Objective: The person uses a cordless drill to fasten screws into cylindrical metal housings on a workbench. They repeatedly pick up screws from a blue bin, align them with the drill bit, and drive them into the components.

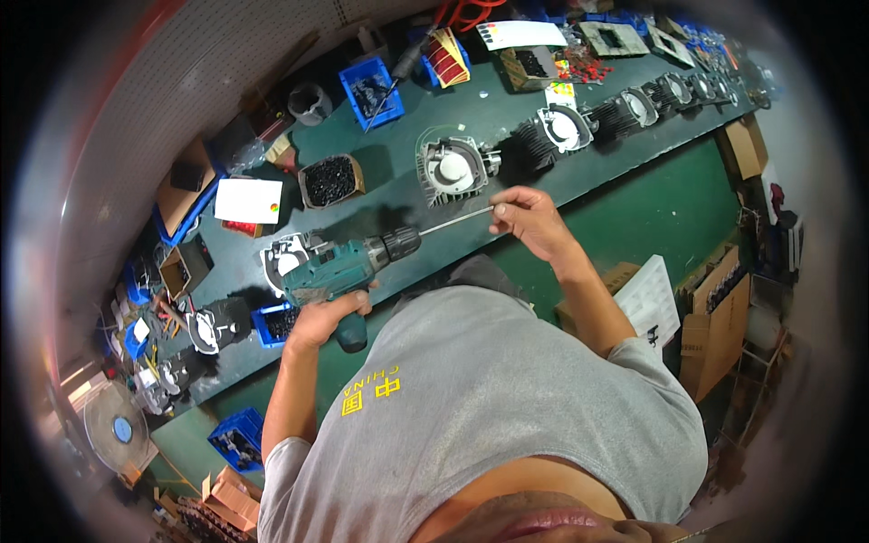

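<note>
My left hand (324, 317) is wrapped round the grip of a green cordless drill (328, 273), which lies across the front of my body with its black chuck (399, 243) toward the right. A long thin metal bit (455, 220) runs out of the chuck. At the bit's far end, the fingers of my right hand (532, 224) are pinched together; anything smaller between them is too small to make out. Just beyond the bit, a finned metal engine cylinder (453, 170) sits on the green bench (385, 201). Another cylinder casting (284, 257) stands beside the drill's rear end.
More finned cylinders (563, 132) line the bench to the right. Behind are a box of black small parts (330, 181), a blue bin (371, 93) and a white card (248, 201). A blue bin (272, 326) sits at the front edge; cardboard boxes (715, 321) stand at right.
</note>
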The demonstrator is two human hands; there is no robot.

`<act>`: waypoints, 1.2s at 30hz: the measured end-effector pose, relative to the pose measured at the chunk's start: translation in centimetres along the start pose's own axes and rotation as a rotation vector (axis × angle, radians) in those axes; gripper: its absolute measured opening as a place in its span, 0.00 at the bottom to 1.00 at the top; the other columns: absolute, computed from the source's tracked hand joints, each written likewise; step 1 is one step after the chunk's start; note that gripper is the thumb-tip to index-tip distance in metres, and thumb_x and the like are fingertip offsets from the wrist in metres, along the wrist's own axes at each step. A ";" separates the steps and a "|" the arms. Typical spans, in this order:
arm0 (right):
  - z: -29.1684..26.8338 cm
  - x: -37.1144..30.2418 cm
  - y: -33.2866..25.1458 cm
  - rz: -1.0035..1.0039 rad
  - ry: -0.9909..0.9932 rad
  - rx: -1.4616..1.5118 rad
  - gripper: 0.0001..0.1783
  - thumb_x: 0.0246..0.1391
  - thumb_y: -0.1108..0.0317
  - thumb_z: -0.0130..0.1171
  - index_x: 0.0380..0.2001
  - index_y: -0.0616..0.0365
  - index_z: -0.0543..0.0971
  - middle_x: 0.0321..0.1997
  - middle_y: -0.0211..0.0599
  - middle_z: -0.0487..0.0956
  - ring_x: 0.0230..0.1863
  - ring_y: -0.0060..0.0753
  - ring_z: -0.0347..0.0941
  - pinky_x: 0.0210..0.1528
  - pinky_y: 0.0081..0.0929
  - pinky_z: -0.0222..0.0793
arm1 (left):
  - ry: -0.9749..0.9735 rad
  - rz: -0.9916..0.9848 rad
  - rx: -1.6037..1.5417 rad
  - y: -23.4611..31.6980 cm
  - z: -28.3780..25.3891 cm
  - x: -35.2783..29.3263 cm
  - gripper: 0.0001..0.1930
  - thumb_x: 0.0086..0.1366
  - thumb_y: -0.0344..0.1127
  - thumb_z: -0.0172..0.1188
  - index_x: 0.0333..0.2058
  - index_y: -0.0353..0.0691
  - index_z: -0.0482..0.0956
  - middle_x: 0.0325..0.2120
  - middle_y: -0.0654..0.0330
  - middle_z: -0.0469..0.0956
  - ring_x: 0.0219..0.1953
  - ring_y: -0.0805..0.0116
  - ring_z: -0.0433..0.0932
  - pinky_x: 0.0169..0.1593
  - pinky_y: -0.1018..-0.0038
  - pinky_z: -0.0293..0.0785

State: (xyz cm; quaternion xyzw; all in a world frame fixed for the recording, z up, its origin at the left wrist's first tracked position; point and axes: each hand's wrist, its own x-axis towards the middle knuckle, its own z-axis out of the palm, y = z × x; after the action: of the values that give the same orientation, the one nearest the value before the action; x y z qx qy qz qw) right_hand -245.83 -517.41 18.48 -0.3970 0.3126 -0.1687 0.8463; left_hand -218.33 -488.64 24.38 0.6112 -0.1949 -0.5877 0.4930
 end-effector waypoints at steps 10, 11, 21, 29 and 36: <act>0.7 2.4 -1.7 0.160 -0.091 -0.130 0.11 0.62 0.71 0.66 0.46 0.65 0.83 0.38 0.37 0.83 0.36 0.27 0.81 0.41 0.31 0.84 | 0.056 -0.036 -0.076 -0.1 -0.8 0.2 0.15 0.58 0.27 0.65 0.44 0.31 0.82 0.27 0.60 0.80 0.29 0.70 0.78 0.36 0.70 0.77; 0.8 3.5 -1.6 0.147 -0.122 -0.091 0.13 0.64 0.70 0.65 0.49 0.66 0.82 0.39 0.37 0.83 0.37 0.27 0.80 0.42 0.31 0.84 | 0.077 -0.031 -0.077 -0.2 -0.7 0.2 0.15 0.58 0.28 0.65 0.45 0.31 0.81 0.29 0.59 0.80 0.30 0.70 0.78 0.37 0.70 0.77; -4.1 10.7 -0.6 -0.630 0.327 -0.904 0.26 0.56 0.67 0.69 0.57 0.64 0.78 0.52 0.45 0.81 0.51 0.38 0.77 0.52 0.31 0.73 | 0.343 0.045 0.240 4.4 3.4 3.5 0.12 0.62 0.26 0.65 0.45 0.34 0.83 0.30 0.63 0.81 0.31 0.75 0.77 0.38 0.74 0.75; -4.9 13.0 3.1 -0.738 0.163 -1.026 0.35 0.52 0.64 0.69 0.62 0.59 0.72 0.65 0.54 0.74 0.65 0.58 0.68 0.67 0.47 0.63 | 0.365 0.003 0.412 6.1 5.2 6.1 0.13 0.63 0.30 0.68 0.47 0.36 0.84 0.34 0.66 0.82 0.33 0.76 0.78 0.37 0.74 0.76; -5.1 13.2 3.8 -0.625 0.173 -1.027 0.28 0.55 0.65 0.64 0.60 0.55 0.74 0.59 0.46 0.78 0.61 0.53 0.72 0.63 0.47 0.65 | 0.370 0.003 0.480 7.4 6.7 7.7 0.12 0.63 0.30 0.68 0.45 0.36 0.84 0.31 0.65 0.82 0.32 0.77 0.77 0.37 0.75 0.75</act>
State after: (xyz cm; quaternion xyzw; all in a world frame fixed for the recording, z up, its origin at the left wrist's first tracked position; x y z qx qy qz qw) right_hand -239.18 -524.96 7.79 -0.8125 0.2905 -0.2685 0.4283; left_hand -220.11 -500.71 27.63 0.8066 -0.2361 -0.4029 0.3622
